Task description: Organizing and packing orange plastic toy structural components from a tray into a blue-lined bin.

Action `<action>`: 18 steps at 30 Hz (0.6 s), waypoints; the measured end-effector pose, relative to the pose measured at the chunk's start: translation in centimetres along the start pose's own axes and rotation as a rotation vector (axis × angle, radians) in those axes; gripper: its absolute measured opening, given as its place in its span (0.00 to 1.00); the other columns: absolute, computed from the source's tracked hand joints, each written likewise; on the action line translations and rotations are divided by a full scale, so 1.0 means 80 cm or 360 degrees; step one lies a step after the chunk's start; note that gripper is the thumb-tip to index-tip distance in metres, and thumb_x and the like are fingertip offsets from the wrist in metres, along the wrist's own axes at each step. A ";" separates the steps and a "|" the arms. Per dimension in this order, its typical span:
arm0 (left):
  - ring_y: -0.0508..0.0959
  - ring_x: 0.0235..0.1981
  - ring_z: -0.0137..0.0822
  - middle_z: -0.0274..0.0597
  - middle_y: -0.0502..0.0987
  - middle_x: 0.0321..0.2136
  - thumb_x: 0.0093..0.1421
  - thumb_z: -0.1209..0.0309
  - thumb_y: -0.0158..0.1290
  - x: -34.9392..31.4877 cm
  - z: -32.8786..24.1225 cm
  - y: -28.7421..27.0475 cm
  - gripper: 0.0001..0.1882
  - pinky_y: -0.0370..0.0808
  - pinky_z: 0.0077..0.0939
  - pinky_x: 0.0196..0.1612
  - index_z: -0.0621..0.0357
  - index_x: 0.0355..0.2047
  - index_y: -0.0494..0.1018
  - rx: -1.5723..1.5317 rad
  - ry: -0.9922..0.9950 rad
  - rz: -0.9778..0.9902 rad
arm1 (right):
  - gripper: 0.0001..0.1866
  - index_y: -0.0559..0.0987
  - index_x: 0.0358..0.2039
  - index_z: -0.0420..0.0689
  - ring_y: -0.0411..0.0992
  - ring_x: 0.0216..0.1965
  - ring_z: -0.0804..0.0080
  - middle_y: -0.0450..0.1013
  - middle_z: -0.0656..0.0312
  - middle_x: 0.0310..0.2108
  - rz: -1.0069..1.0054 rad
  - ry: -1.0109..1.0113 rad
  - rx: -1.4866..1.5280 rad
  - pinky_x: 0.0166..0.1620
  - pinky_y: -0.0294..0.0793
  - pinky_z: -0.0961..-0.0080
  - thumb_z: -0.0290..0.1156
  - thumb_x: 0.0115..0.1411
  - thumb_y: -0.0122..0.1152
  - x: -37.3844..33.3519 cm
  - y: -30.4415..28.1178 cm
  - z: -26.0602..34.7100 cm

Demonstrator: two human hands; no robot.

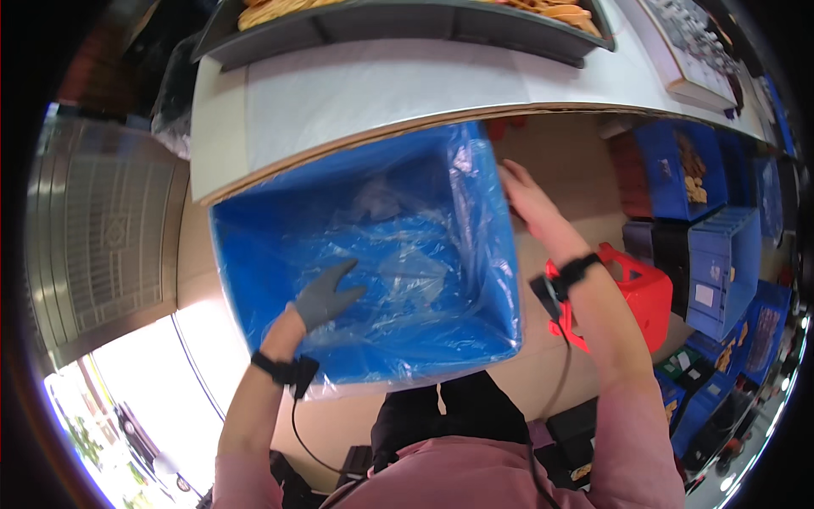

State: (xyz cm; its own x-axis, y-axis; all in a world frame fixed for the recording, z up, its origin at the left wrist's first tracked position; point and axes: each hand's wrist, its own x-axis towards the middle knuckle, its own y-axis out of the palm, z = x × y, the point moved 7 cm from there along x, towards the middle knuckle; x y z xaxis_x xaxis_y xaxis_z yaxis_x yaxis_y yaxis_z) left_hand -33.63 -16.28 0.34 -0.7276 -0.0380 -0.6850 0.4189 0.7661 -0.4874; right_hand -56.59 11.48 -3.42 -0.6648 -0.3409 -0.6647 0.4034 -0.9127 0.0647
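We're at the lined blue bin (236,263).
Left hand (325,299) splayed inside; right hand (529,200) at outer side, can't tell grip.

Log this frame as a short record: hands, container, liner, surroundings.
left_hand: grey-gloved hand, fingers spread, inside the bin; contact with liner unclear
right_hand: bare hand beside the bin's right wall; grip unclear
container: large blue bin, open-topped
liner: clear plastic liner, wrinkled, draped over the bin's right wall
beyond_bin: white table bearing a dark grey tray
right_side: red stool-like item, then blue crates
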 end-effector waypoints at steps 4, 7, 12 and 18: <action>0.69 0.56 0.48 0.55 0.69 0.54 0.55 0.62 0.58 -0.040 -0.110 -0.009 0.32 0.65 0.36 0.58 0.60 0.58 0.64 0.0123 0.0341 -0.0264 | 0.42 0.53 0.65 0.38 0.72 0.43 0.66 0.72 0.53 0.46 0.0336 0.0197 -0.0351 0.44 0.74 0.67 0.55 0.60 0.49 0.124 -0.043 -0.065; 0.67 0.57 0.50 0.56 0.64 0.57 0.55 0.64 0.58 -0.107 -0.055 -0.043 0.33 0.64 0.38 0.59 0.59 0.60 0.61 0.0363 -0.0086 -0.0751 | 0.29 0.69 0.51 0.34 0.72 0.32 0.73 0.73 0.57 0.37 0.0343 0.0213 -0.0163 0.33 0.74 0.75 0.47 0.61 0.50 0.117 -0.008 -0.072; 0.54 0.65 0.53 0.57 0.52 0.64 0.58 0.61 0.55 -0.224 0.170 -0.031 0.42 0.55 0.41 0.64 0.51 0.67 0.44 0.0293 -0.0988 -0.1133 | 0.24 0.71 0.52 0.36 0.70 0.34 0.76 0.73 0.60 0.35 0.0305 0.0282 -0.0132 0.37 0.72 0.77 0.38 0.59 0.58 0.131 -0.006 -0.099; 0.54 0.66 0.50 0.53 0.46 0.67 0.60 0.55 0.51 -0.227 0.223 0.013 0.44 0.56 0.39 0.63 0.47 0.69 0.37 -0.0412 -0.1447 -0.0826 | 0.15 0.76 0.47 0.39 0.72 0.30 0.77 0.74 0.61 0.32 0.0006 0.0180 0.0243 0.30 0.75 0.78 0.26 0.60 0.53 0.164 -0.020 -0.162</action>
State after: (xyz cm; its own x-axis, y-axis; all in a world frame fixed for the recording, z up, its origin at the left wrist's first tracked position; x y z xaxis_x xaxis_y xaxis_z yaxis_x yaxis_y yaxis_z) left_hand -10.27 -26.24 2.60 -0.0624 -0.7779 -0.6252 -0.0296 0.6276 -0.7779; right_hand -57.81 11.42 -21.93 -0.5852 -0.3250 -0.7429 0.3001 -0.9379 0.1739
